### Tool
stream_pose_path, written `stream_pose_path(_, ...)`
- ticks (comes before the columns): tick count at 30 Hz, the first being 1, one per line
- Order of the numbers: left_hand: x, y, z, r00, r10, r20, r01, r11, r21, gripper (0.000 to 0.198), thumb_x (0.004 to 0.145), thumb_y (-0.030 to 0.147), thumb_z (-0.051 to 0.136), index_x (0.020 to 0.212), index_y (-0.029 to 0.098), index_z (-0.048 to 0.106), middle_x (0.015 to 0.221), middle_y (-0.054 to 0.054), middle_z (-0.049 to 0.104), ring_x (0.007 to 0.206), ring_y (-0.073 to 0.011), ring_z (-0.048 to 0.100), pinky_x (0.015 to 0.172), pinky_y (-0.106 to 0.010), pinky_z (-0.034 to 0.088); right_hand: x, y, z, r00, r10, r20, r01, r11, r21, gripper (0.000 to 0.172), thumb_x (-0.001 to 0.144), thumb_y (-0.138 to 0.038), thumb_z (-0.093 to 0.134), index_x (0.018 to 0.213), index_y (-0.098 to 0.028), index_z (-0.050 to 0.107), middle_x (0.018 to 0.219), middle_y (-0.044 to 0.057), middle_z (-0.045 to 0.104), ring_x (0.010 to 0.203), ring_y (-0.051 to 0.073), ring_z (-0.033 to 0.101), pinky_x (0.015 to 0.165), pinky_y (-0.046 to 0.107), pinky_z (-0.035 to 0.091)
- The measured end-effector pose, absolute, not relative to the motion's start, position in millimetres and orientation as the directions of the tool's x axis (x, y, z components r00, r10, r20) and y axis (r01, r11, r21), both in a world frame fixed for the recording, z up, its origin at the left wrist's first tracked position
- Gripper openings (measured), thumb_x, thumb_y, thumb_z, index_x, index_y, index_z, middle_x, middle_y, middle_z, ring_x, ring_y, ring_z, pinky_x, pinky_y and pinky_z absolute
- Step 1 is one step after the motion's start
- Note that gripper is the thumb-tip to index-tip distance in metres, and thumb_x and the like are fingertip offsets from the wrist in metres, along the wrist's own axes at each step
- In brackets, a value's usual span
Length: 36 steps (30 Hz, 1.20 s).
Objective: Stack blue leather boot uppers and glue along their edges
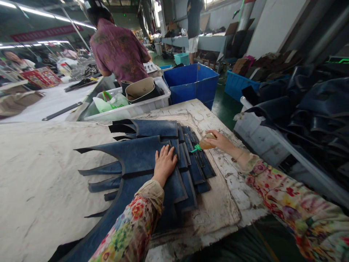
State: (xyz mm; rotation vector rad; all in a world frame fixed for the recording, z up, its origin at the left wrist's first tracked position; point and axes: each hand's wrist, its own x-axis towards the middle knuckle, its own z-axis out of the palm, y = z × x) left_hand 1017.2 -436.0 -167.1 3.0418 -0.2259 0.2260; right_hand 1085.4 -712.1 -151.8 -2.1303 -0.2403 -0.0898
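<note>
My left hand (164, 163) lies flat with fingers stretched out on a fanned stack of dark blue leather pieces (136, 156) on the worktable (40, 174). My right hand (221, 142) is wrapped round a small amber squeeze bottle (206, 142). Its green nozzle (195, 149) points down at the stepped right edges of the blue pieces. Both of my sleeves are floral.
A white bin (136, 107) with rolled material and a green bag stands at the table's far edge. Behind it a person in a purple shirt (118, 51) has their back to me. Blue crates (191, 83) stand on the floor. Dark leather is piled on a rack (308, 105) at the right.
</note>
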Motion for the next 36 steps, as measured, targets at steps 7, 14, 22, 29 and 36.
stream_pose_path(7,1018.2,-436.3,-166.3,0.981,-0.136,0.138,-0.147,-0.986,0.075,0.046,0.092,0.040,0.032,0.134,0.026,0.041,0.144,-0.002,0.035,0.135,-0.0209,0.025,0.111,-0.051,0.022,1078.5,-714.1,-158.3,0.965,0.123,0.231,0.261,-0.536,-0.803,0.045,0.070,-0.048,0.059,0.103,-0.018,0.055,0.097,0.006,0.060,0.090,0.022,0.055,0.085,0.037,0.043)
stream_pose_path(14,1018.2,-435.7,-167.4,0.979,-0.145,0.143,-0.156,-0.986,0.064,0.046,0.092,0.040,0.031,0.134,0.025,0.041,0.144,-0.003,0.034,0.135,-0.0217,0.025,0.111,-0.051,0.022,1059.2,-730.8,-166.4,0.948,0.286,0.142,0.279,-0.521,-0.807,0.045,0.072,-0.046,0.060,0.108,-0.019,0.054,0.099,0.004,0.059,0.094,0.023,0.055,0.086,0.037,0.043)
stream_pose_path(22,1016.8,-436.2,-165.8,0.976,-0.153,0.152,-0.164,-0.985,0.060,0.046,0.092,0.040,0.031,0.134,0.025,0.041,0.144,-0.004,0.035,0.135,-0.0215,0.026,0.110,-0.051,0.022,1052.6,-725.2,-171.5,0.958,0.175,0.228,0.286,-0.511,-0.810,0.045,0.073,-0.045,0.060,0.109,-0.019,0.052,0.105,0.006,0.056,0.097,0.022,0.053,0.089,0.037,0.042)
stream_pose_path(29,1017.3,-435.9,-167.0,0.976,-0.158,0.153,-0.168,-0.984,0.060,0.047,0.092,0.040,0.028,0.134,0.025,0.041,0.144,-0.004,0.034,0.135,-0.0216,0.025,0.110,-0.051,0.022,1017.4,-736.3,-159.8,0.935,0.348,0.061,0.239,-0.496,-0.835,0.046,0.071,-0.049,0.059,0.106,-0.020,0.055,0.100,0.005,0.060,0.097,0.024,0.056,0.086,0.037,0.045)
stream_pose_path(36,1017.3,-436.1,-166.9,0.977,-0.152,0.146,-0.163,-0.985,0.061,0.047,0.092,0.041,0.028,0.134,0.025,0.041,0.144,-0.004,0.034,0.135,-0.0218,0.025,0.110,-0.051,0.022,1012.4,-733.4,-159.5,0.965,0.209,0.158,0.246,-0.511,-0.823,0.047,0.073,-0.046,0.059,0.110,-0.019,0.051,0.108,0.007,0.057,0.102,0.023,0.054,0.093,0.039,0.042)
